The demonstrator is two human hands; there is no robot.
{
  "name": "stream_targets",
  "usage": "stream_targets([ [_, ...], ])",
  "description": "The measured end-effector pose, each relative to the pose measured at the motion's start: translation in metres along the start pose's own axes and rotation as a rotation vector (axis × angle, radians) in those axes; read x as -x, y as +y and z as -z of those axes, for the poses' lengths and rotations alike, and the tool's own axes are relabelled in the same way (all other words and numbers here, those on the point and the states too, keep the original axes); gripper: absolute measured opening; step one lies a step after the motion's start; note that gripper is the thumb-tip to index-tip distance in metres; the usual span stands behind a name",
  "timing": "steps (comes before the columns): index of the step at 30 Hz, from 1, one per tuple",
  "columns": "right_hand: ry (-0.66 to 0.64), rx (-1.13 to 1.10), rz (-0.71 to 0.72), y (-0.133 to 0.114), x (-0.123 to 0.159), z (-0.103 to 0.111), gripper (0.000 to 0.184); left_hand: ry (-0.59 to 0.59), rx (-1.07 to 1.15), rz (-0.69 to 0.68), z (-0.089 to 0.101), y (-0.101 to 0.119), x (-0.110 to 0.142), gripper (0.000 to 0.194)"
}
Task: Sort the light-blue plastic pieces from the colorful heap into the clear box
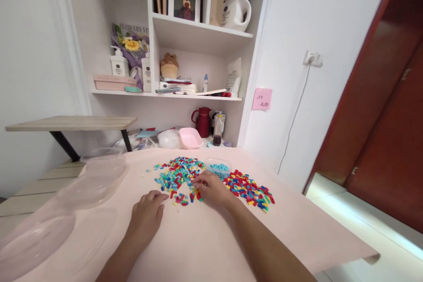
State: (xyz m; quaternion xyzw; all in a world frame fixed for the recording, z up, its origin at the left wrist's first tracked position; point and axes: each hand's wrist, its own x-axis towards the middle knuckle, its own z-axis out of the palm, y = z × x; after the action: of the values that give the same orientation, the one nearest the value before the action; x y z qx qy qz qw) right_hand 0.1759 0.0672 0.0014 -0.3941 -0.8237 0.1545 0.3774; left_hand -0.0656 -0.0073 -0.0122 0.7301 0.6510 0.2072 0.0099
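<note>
Many small coloured toy bricks (180,175) lie in a loose pile on the pink-covered table. My right hand (213,189) is over the pile's right edge, fingers bent down together among the bricks; what is between the fingertips is hidden. My left hand (147,211) rests on the cover at the near left of the pile. Its thumb and forefinger are apart, with the forefinger near a few loose bricks (180,198). Just beyond my right hand is a clear plastic box (228,165) with light-blue bricks in it. Another pile of mostly red, blue and yellow bricks (251,188) spreads to the right.
Clear plastic trays (95,180) and lids lie along the left side. At the back stand a pink basin (191,138), a red jug (202,122) and a bottle of dark liquid (217,131). A shelf unit (198,34) rises behind; a wooden stand (71,123) is at left.
</note>
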Motion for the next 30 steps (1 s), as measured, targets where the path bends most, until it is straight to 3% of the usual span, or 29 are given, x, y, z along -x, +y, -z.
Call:
stream_targets([
  [6,-0.071,0.007,0.052,0.004,0.003,-0.001,0.034,0.0,-0.014,-0.002,-0.002,-0.002,-0.002,0.037],
  [12,0.007,-0.005,-0.032,0.014,0.0,0.002,0.041,-0.003,-0.022,-0.01,0.0,-0.001,-0.002,0.038],
  [17,0.064,0.012,0.034,0.007,0.0,-0.002,0.048,-0.005,-0.028,-0.008,0.0,-0.001,-0.002,0.037],
  [21,-0.046,0.109,0.092,0.002,0.002,-0.005,0.046,-0.003,-0.027,-0.017,0.0,-0.002,-0.003,0.037],
  [25,-0.098,0.202,-0.008,0.0,0.002,0.003,0.033,0.004,-0.027,-0.024,-0.001,-0.003,-0.001,0.037],
  [30,-0.116,0.254,-0.186,-0.002,0.002,0.012,0.032,0.014,-0.027,-0.029,-0.001,-0.003,0.0,0.037],
])
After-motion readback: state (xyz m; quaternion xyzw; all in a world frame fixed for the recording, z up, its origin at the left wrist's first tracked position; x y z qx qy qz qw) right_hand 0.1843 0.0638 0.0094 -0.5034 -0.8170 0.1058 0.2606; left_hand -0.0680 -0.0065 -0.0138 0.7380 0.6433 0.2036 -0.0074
